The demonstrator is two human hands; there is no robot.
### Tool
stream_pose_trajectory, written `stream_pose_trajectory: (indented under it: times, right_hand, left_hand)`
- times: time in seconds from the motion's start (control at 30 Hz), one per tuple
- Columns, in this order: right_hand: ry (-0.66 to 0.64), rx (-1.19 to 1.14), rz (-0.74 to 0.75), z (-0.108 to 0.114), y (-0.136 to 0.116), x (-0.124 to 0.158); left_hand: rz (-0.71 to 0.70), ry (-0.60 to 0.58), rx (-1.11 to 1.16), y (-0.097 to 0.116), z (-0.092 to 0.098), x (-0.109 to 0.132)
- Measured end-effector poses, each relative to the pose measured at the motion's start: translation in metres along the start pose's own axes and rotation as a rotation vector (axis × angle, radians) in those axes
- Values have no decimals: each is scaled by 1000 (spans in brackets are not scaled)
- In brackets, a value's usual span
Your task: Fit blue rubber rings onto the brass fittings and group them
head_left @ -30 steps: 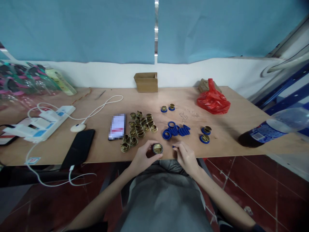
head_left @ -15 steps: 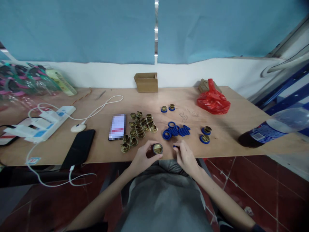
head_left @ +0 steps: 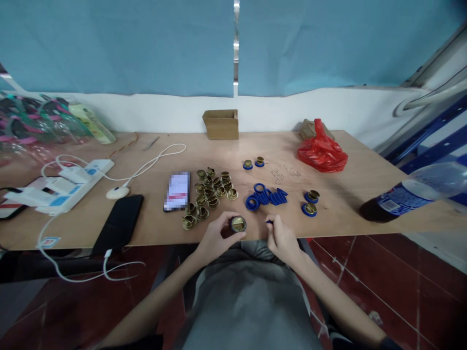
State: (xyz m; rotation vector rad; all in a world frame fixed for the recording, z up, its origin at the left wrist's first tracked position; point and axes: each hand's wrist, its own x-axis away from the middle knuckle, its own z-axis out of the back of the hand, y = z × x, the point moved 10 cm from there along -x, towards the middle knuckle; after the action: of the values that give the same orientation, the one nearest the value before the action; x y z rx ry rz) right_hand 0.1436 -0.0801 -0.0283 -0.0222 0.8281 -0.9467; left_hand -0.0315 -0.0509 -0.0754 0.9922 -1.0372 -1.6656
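My left hand is closed around a round brass fitting, held at the near edge of the wooden table. My right hand pinches a small blue ring just to the right of that fitting. A heap of brass fittings lies beyond my left hand. A cluster of blue rings lies beyond my right hand. Two brass fittings with blue rings on them sit further right, and two more ringed fittings lie farther back.
A lit phone and a dark phone lie left of the brass heap. A white power strip with cables is at far left. A cardboard box, a red bag and a lying bottle are also on the table.
My right hand has shifted slightly with the blue ring pinched in its fingers. My left hand and the brass fitting have stayed in place.
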Motion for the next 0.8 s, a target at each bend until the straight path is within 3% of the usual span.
stream_pose_trajectory:
  times: [0.47, 0.8]
  right_hand:
    - [-83, 113, -14, -11, 9, 2]
    - [-62, -167, -132, -8, 21, -3]
  left_hand:
    - [-1, -10, 10, 0, -2, 2]
    - [8, -1, 16, 0, -2, 0]
